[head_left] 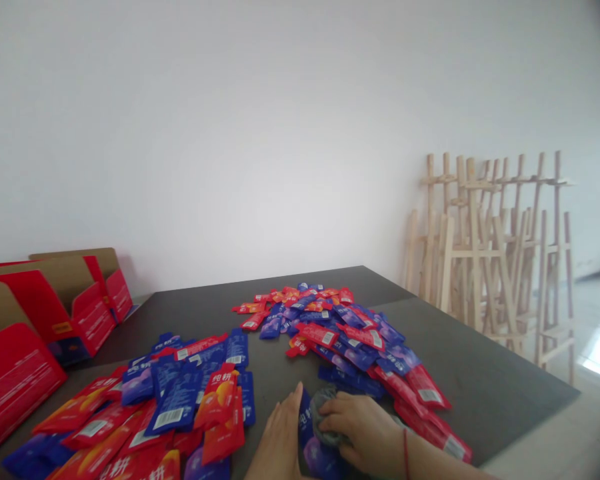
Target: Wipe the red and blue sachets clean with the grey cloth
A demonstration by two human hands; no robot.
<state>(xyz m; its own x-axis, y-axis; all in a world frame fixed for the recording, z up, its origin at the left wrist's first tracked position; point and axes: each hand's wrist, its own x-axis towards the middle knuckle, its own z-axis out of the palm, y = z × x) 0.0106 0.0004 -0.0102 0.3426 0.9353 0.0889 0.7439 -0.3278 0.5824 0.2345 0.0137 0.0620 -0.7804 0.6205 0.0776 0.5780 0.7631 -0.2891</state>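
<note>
At the table's near edge my left hand (279, 437) steadies a blue pouch (307, 430), its fingers stretched along the pouch's left edge and its thumb hidden. My right hand (363, 430), with a red string at the wrist, grips a crumpled grey cloth (325, 413) and presses it against the front of that pouch. To the left lies a loose pile of red and blue pouches (180, 393). A longer heap of similar pouches (350, 333) stretches from the middle of the table to beside my right forearm.
Red cardboard boxes (85, 313) with open tops stand along the left of the dark table (485, 373). Several wooden easels (475, 253) lean together on the floor beyond the table's right edge. A white wall (260, 147) rises behind.
</note>
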